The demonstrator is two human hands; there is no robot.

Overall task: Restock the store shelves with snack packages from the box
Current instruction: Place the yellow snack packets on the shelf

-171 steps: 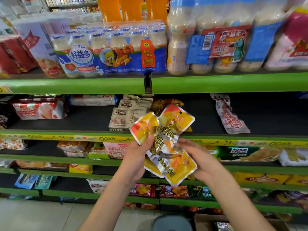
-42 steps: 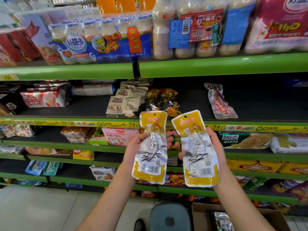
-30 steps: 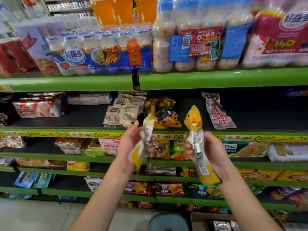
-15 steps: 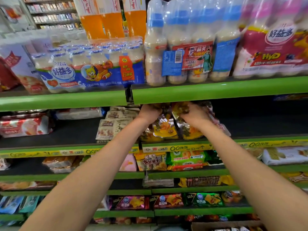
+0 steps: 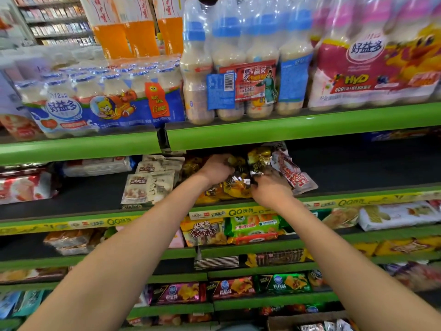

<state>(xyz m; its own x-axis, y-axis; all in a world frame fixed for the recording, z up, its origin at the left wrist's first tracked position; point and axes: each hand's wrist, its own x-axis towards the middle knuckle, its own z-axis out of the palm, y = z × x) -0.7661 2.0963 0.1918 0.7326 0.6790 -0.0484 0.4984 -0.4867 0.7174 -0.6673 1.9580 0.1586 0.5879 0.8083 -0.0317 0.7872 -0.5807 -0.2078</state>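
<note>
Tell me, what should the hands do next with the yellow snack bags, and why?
Probably let go and pull back. Both the left hand and the right hand are already deep in the shelf, fingers on the yellow snack packages, which lie on the pile there. More packets wait in the box below.

One head-worn wide-angle view. It faces the green metal shelves [image 5: 286,132] close up, looking slightly downward along both forearms.

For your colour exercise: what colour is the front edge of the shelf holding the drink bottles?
Bright green shelf edge, clearest in the head view.
</note>
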